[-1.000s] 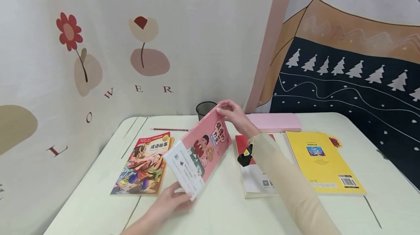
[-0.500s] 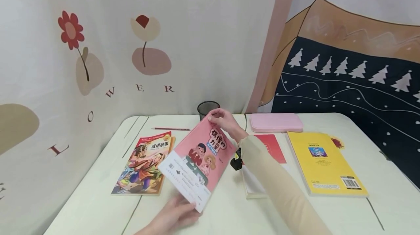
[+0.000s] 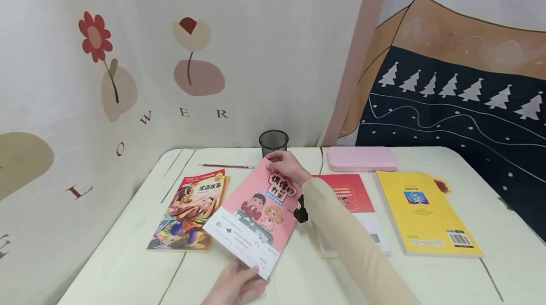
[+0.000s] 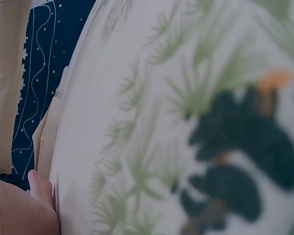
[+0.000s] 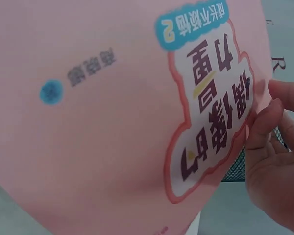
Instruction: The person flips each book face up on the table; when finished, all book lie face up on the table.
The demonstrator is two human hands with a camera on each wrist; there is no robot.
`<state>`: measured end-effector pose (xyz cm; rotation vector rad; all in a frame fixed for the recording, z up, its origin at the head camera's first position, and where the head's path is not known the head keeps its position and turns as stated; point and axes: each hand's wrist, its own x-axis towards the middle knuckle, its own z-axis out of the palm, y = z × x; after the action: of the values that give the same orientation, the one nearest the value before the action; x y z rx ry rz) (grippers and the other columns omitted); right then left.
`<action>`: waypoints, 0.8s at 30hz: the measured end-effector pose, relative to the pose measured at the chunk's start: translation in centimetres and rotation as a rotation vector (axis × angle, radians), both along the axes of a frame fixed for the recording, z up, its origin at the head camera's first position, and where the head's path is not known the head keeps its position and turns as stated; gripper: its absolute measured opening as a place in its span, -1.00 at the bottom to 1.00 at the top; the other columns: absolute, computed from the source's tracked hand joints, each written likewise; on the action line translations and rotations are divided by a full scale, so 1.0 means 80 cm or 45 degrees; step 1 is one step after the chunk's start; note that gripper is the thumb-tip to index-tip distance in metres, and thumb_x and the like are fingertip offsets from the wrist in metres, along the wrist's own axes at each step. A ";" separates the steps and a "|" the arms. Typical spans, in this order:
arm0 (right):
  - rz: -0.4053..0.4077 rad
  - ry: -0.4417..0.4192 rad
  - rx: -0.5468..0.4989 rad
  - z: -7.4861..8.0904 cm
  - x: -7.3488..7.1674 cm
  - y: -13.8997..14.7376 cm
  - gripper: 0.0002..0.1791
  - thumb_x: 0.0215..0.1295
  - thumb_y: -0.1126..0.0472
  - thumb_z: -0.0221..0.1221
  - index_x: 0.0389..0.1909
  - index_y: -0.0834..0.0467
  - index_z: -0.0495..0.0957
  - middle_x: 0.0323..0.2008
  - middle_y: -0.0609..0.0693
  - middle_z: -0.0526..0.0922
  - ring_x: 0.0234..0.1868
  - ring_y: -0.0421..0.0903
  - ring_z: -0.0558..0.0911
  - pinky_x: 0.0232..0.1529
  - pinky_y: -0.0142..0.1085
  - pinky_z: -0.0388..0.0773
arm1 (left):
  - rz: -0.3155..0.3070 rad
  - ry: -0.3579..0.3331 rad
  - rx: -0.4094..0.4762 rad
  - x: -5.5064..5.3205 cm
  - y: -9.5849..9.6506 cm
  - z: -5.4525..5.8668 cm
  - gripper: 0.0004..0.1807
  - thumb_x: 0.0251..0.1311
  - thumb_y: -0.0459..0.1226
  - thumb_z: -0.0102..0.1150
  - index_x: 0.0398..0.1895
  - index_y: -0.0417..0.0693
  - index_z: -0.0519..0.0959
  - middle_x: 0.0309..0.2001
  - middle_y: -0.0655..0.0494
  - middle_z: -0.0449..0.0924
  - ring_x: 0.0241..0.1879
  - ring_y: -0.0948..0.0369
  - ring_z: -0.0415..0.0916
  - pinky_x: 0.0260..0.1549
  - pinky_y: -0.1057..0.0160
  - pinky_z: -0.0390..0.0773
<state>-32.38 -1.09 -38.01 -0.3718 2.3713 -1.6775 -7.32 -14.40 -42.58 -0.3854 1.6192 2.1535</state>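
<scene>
A pink book (image 3: pixel 256 201) with two cartoon children and a white lower band slants between both hands in the middle of the head view. My right hand (image 3: pixel 286 165) pinches its top edge, thumb on the cover, which also shows close up in the right wrist view. At the bottom corner my left hand (image 3: pixel 239 286) grips the white band, thumb on the front and fingers behind. To the left lies a colourful storybook (image 3: pixel 189 215), partly overlapping an orange-edged book beneath it. A red and white book (image 3: pixel 347 191) lies partly hidden under the right sleeve.
At the right lies a yellow book (image 3: pixel 426 215), back cover up. A pink case (image 3: pixel 361 158) and a black mesh pen holder (image 3: pixel 273 140) stand along the back edge. A red pencil (image 3: pixel 226 166) lies behind the storybook. A printed curtain (image 3: pixel 256 58) hangs behind the table.
The pink book has come down and nearer, its cover turning to face upward more. Both hands have moved with it, keeping their hold. More of the mesh pen holder and red and white book shows.
</scene>
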 end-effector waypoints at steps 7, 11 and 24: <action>0.078 -0.049 0.063 -0.004 -0.001 -0.001 -0.71 0.10 0.32 0.14 -0.10 0.13 0.53 -0.24 -0.01 0.54 -0.25 -0.09 0.48 -0.19 -0.30 0.41 | 0.025 0.029 0.022 0.000 0.003 0.001 -0.29 0.15 -0.31 0.05 0.19 -0.50 -0.10 -0.16 -0.16 0.47 -0.15 -0.05 0.47 -0.16 0.11 0.47; 0.149 -0.064 0.102 -0.011 -0.004 -0.004 -0.67 0.06 0.32 0.17 -0.08 0.15 0.52 -0.23 0.00 0.54 -0.25 -0.10 0.48 -0.22 -0.32 0.41 | 0.034 0.020 0.033 0.001 0.009 -0.001 -0.31 0.14 -0.32 0.06 0.13 -0.54 -0.08 -0.16 -0.23 0.45 -0.16 -0.05 0.48 -0.17 0.12 0.47; 0.264 -0.108 0.256 -0.024 -0.012 -0.017 -0.63 0.16 0.23 0.11 0.03 0.13 0.43 -0.11 0.03 0.49 -0.19 -0.11 0.44 -0.10 -0.27 0.35 | 0.032 -0.004 0.102 -0.006 0.016 0.002 -0.38 0.17 -0.35 0.01 0.08 -0.55 -0.08 -0.12 -0.34 0.35 -0.14 -0.05 0.47 -0.14 0.12 0.45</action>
<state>-33.32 -2.49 -39.91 -0.4820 2.3226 -1.3252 -7.82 -13.14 -42.40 -0.3864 1.5287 2.2273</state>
